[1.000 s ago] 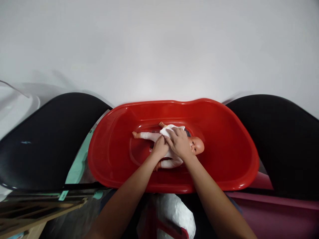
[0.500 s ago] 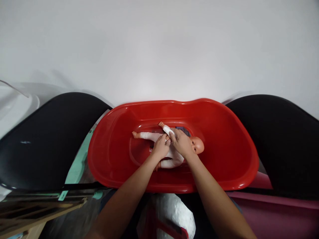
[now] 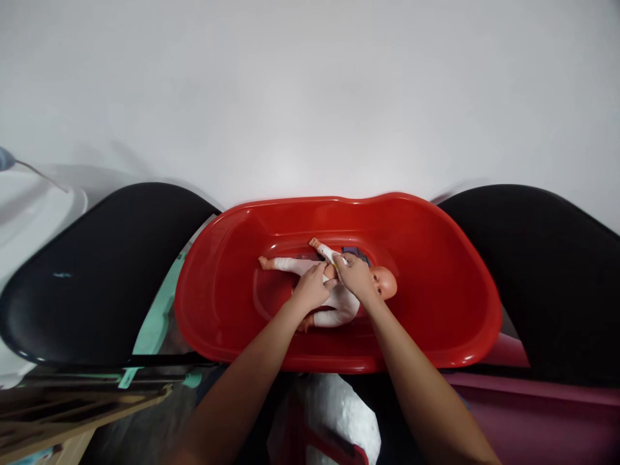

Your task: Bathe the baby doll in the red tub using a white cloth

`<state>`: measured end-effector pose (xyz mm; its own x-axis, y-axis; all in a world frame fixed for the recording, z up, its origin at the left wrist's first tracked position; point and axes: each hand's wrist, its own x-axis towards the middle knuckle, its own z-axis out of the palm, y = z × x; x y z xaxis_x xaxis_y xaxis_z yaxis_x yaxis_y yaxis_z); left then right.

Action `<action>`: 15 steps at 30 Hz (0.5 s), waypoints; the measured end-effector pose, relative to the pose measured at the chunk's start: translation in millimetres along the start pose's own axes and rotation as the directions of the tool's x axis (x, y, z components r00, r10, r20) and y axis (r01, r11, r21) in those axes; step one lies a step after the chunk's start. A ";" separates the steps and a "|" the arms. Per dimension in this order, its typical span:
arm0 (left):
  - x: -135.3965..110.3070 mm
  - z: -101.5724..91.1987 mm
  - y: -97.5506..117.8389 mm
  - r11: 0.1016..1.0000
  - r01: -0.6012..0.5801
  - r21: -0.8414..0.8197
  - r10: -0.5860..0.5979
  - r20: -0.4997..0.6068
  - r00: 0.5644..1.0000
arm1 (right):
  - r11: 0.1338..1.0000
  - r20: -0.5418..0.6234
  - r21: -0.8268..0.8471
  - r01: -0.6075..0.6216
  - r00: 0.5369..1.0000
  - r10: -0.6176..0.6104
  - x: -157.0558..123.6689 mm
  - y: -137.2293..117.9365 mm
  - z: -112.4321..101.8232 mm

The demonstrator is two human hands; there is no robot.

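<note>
A baby doll (image 3: 386, 282) in a white garment (image 3: 335, 318) lies on its back in the red baby bathtub (image 3: 450, 290), its head toward the right. My left hand (image 3: 312, 285) is closed, pinching the white garment at the doll's middle, where a patch of bare doll body shows. Just right of it, my right hand (image 3: 356, 276) grips the garment over the doll's chest, beside the far sleeve, fingers bent inward. A tiny yellow spot shows by those fingertips; I cannot tell what it is. My hands hide most of the chest.
A dark folded item (image 3: 357, 254) lies in the tub behind the doll. Black chairs stand on the left (image 3: 82, 278) and right (image 3: 542, 271) of the tub. Behind is a white wall (image 3: 310, 97). A wooden frame (image 3: 87, 420) is at lower left, a pink surface (image 3: 542, 420) at lower right.
My left hand has pulled slightly away from the right one, and more bare doll body shows between them. My right fingers have shifted a little on the cloth.
</note>
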<state>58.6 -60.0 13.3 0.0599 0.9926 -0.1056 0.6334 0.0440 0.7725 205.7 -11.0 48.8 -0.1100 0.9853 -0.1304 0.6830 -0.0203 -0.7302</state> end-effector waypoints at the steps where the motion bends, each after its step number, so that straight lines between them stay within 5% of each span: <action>1: -0.7 -3.2 0.3 0.999 -0.008 0.052 0.007 0.011 1.000 | 1.000 0.008 0.006 0.007 1.000 -0.007 -0.3 -0.5 0.7; 9: -0.1 -27.5 0.9 0.964 -0.021 0.264 0.019 0.010 1.000 | 0.994 -0.010 0.092 0.053 0.999 -0.052 -0.2 -3.7 4.0; 15: -5.6 -50.5 -0.7 0.957 0.139 0.255 -0.123 -0.077 0.989 | 0.997 -0.075 0.042 0.071 0.995 -0.068 1.9 2.4 0.4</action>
<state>18.9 -59.9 44.9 -0.0781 0.9853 -0.1518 0.8111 0.1513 0.5650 206.8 -9.2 46.5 -0.1019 0.9943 -0.0298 0.6422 0.0429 -0.7653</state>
